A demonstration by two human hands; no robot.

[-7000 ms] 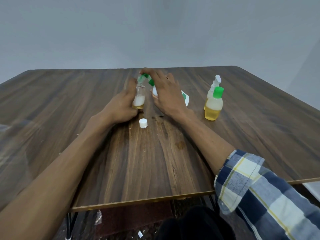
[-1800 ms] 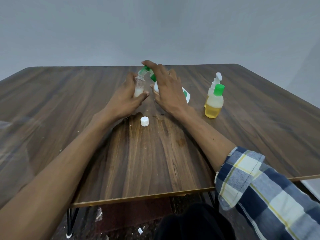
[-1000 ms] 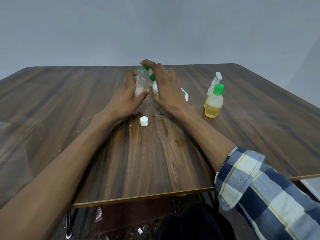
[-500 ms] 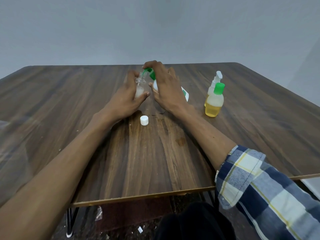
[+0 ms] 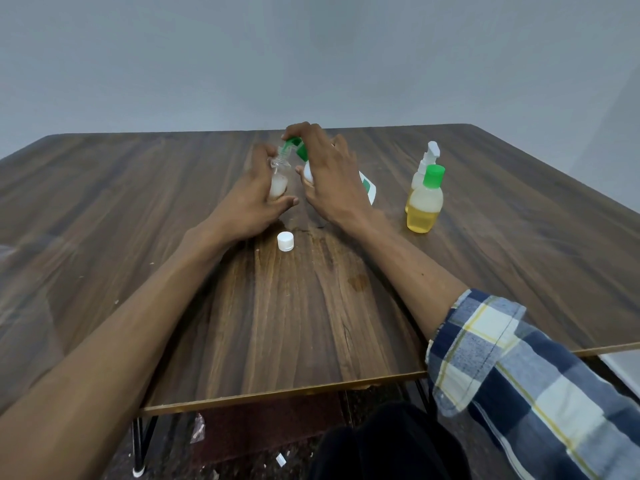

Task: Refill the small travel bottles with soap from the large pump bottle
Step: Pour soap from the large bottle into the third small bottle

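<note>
Left hand [image 5: 249,202] grips open bottle [image 5: 278,181] under spout, right hand [image 5: 329,174] presses pump [image 5: 294,147], fingers wrapping it. We're mid-fill, bottle partly white. Cap [image 5: 285,241] off on table [image 5: 311,323]; two bottles [image 5: 424,202] right look filled, capped.

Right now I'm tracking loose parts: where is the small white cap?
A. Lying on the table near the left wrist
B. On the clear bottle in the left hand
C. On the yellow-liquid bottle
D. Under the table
A: the small white cap lies loose on the wooden table, just beside the left hand.
</note>
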